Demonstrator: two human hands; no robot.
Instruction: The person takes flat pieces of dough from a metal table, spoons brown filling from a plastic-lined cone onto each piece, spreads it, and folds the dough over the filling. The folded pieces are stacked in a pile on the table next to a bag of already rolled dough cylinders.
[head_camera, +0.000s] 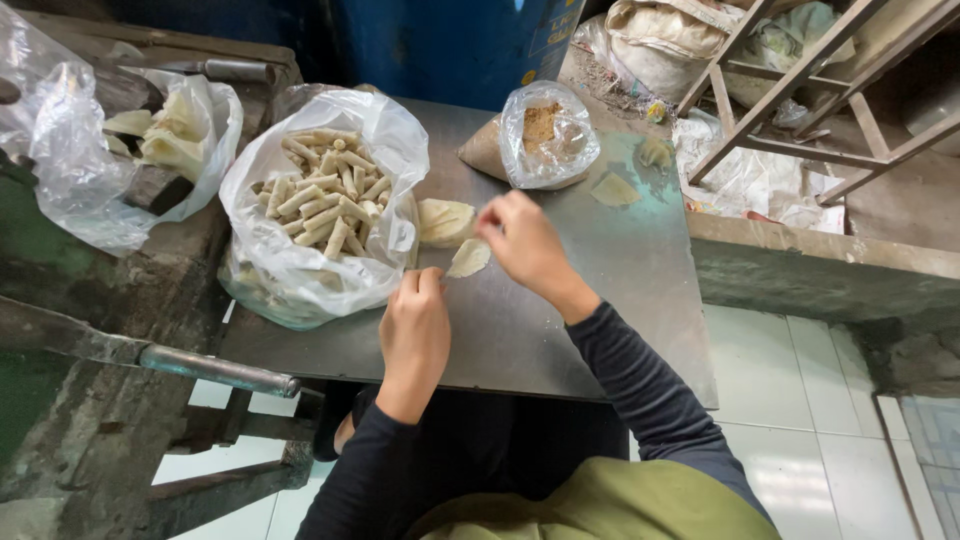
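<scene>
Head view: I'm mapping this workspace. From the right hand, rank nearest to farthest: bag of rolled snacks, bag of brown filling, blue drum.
1. Bag of brown filling, just above the right hand.
2. Bag of rolled snacks, to its left.
3. Blue drum, at the back.

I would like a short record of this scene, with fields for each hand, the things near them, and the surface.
Left hand: fingertips pinch the lower end of the pale wrapper
Right hand: fingers touch the wrapper's upper end
Wrapper: lies flat on the metal table
Wrapper stack: just left of the single wrapper
Large bag: open, holds many finished rolls
Small bag: clear, with brown filling, behind the right hand
Loose wrapper: farther right on the table
</scene>
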